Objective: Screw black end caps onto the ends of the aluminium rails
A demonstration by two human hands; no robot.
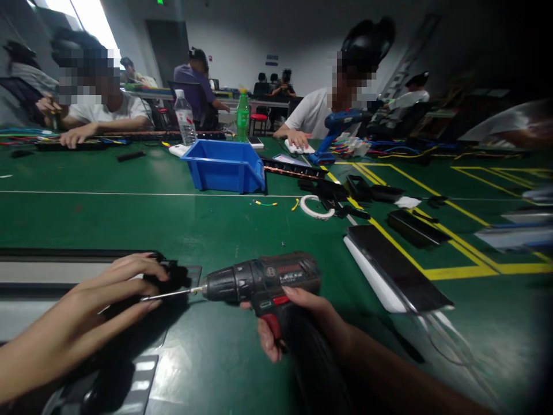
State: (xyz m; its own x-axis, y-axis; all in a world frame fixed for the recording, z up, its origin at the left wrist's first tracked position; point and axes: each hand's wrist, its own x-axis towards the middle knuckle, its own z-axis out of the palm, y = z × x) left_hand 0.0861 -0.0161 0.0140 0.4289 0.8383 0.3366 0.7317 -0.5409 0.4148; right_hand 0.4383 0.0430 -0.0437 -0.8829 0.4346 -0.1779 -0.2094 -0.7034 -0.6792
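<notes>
My right hand (311, 314) is wrapped round the handle of a black and red cordless drill (265, 279), a finger at its red trigger. From the chuck a long thin screwdriver bit (173, 294) points left. My left hand (103, 305) is closed around the end of this bit, which lies between its fingertips; any screw there is too small to make out. The upper fingers of that hand rest by a black part (179, 275) at the end of a long grey and black panel (56, 272). Shadow and the hand hide some of the black part.
A blue bin (224, 168), a white ring (317, 207) and several black parts (417, 226) lie farther back. At right is a black and white block (397, 268) with cables. Across the green table (129, 216), co-workers sit near a blue drill (332, 135) and two bottles.
</notes>
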